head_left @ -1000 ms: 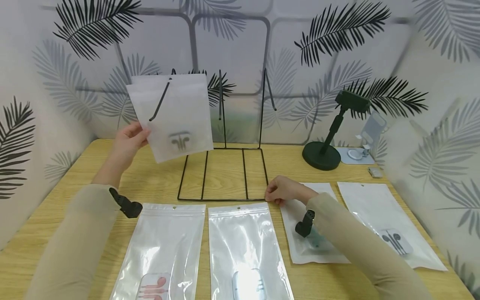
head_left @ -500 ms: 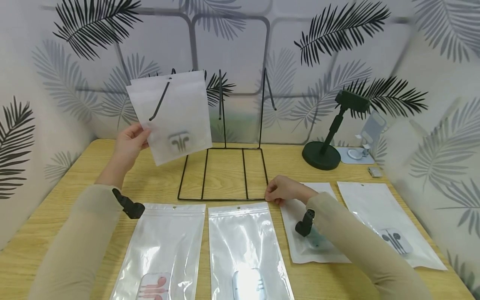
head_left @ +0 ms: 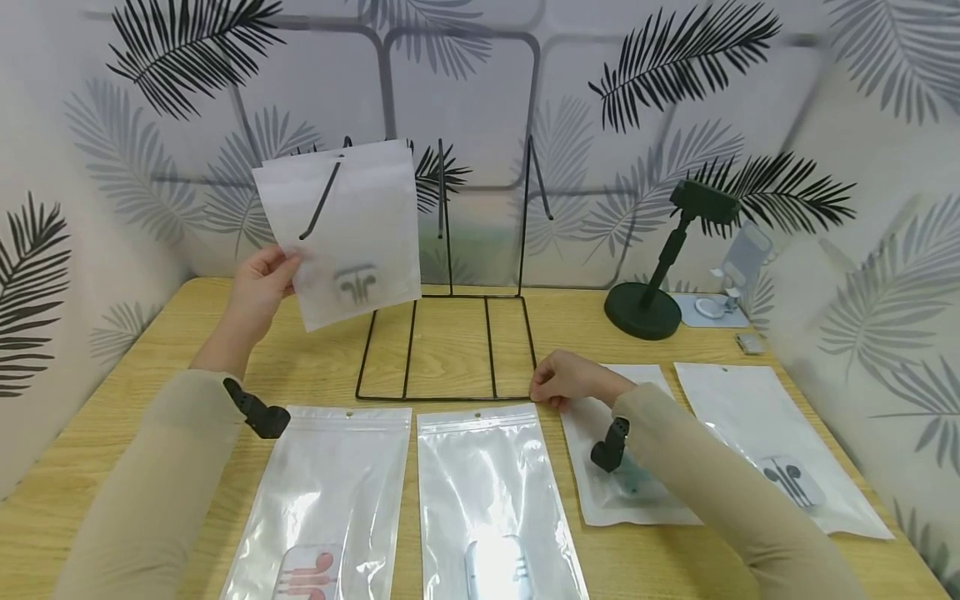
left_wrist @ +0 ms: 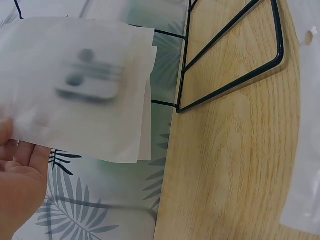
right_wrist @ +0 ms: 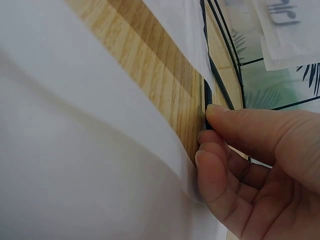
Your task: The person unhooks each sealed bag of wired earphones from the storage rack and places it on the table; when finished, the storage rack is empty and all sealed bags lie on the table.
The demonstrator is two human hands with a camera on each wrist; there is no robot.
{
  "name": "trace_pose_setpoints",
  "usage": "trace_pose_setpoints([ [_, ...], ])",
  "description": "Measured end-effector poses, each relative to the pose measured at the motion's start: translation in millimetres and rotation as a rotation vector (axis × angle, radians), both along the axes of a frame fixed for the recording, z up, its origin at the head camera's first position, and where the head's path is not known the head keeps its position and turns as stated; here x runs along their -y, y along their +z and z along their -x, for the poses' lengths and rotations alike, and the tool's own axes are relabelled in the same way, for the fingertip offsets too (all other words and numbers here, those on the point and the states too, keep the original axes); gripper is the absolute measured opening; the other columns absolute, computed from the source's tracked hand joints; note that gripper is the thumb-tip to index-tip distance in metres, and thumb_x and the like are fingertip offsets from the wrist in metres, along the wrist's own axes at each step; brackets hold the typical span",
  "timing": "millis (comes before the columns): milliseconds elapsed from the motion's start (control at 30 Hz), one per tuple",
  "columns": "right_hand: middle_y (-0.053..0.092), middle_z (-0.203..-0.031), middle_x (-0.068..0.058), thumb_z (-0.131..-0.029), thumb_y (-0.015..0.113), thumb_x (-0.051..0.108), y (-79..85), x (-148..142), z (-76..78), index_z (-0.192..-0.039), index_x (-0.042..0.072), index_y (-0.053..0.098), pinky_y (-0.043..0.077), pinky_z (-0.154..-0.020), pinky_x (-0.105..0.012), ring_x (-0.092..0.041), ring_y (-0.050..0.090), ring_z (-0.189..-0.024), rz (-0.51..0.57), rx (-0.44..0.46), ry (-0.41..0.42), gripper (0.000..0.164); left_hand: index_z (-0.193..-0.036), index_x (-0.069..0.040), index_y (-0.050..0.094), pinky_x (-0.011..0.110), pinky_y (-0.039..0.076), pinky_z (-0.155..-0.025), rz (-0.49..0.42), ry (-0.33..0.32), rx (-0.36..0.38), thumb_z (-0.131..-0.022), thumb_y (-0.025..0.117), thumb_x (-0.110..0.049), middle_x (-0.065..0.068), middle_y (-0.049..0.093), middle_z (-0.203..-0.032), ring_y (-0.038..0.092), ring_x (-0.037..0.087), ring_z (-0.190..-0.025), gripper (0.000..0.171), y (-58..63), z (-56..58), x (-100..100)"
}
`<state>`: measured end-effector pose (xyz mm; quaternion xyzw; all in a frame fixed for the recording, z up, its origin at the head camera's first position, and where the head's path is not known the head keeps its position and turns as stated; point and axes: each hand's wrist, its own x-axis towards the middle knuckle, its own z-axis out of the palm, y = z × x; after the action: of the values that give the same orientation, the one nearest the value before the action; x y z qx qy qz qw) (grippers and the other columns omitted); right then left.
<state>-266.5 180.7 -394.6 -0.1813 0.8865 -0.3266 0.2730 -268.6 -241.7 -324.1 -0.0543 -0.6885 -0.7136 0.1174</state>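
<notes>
In the head view, a white pouch [head_left: 375,200] with earphones showing faintly through it hangs on the left prong [head_left: 321,204] of a black wire rack [head_left: 442,400]. Another pouch's edge peeks out behind it. My left hand [head_left: 258,287] pinches the front pouch's left edge between thumb and fingers; the left wrist view shows this hand [left_wrist: 22,185] at the pouch's edge [left_wrist: 100,135]. At the rack base's front right corner, my right hand [head_left: 566,379] pinches the wire. Close up, the right hand's thumb and curled fingers [right_wrist: 212,175] meet at the black wire [right_wrist: 208,95].
Two glossy pouches [head_left: 341,467] [head_left: 480,467] lie in front of the rack. Two more pouches [head_left: 600,500] [head_left: 742,408] lie at the right, one partly under my right forearm. Behind them stand a dark green phone stand [head_left: 648,308] and a pale stand [head_left: 723,308]. Patterned wall surrounds the table.
My left hand has shifted slightly right and the front pouch has tilted, its lower edge swinging a little left. The right hand stays at the rack's corner.
</notes>
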Motion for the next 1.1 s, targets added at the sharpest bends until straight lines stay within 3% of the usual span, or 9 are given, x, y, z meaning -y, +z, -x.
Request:
trace_pose_setpoints([
  [667, 0.056, -0.064, -0.004, -0.087, 0.064, 0.007, -1.6, -1.4, 1.1, -0.082, 0.003, 0.068, 0.048, -0.049, -0.025, -0.014, 0.051, -0.054, 0.008, -0.003, 0.005, 0.008, -0.099, -0.020, 0.066, 0.016, 0.049, -0.068, -0.006, -0.037, 0.005, -0.092, 0.058, -0.015, -0.007, 0.061, -0.094, 0.058, 0.006, -0.084, 0.012, 0.9, -15.4, 0.5],
  [900, 0.055, -0.063, -0.003, -0.087, 0.064, 0.006, 0.0, -1.0, -0.3, -0.081, 0.003, 0.068, 0.048, -0.049, -0.025, -0.013, 0.050, -0.054, 0.012, -0.005, 0.002, 0.008, -0.106, -0.017, 0.064, 0.015, 0.049, -0.072, 0.017, -0.074, 0.010, -0.092, 0.058, -0.017, -0.006, 0.060, -0.100, 0.056, 0.007, -0.092, 0.015, -0.6, -24.7, 2.8],
  [1100, 0.055, -0.062, -0.003, -0.087, 0.063, 0.006, 0.4, -0.4, -1.8, -0.081, 0.003, 0.068, 0.048, -0.048, -0.024, -0.013, 0.050, -0.053, 0.015, -0.006, 0.000, 0.008, -0.102, -0.019, 0.062, 0.014, 0.049, -0.072, 0.058, -0.081, 0.017, -0.093, 0.056, -0.017, -0.008, 0.059, -0.100, 0.055, 0.006, -0.092, 0.011, -1.7, -36.6, 5.1],
])
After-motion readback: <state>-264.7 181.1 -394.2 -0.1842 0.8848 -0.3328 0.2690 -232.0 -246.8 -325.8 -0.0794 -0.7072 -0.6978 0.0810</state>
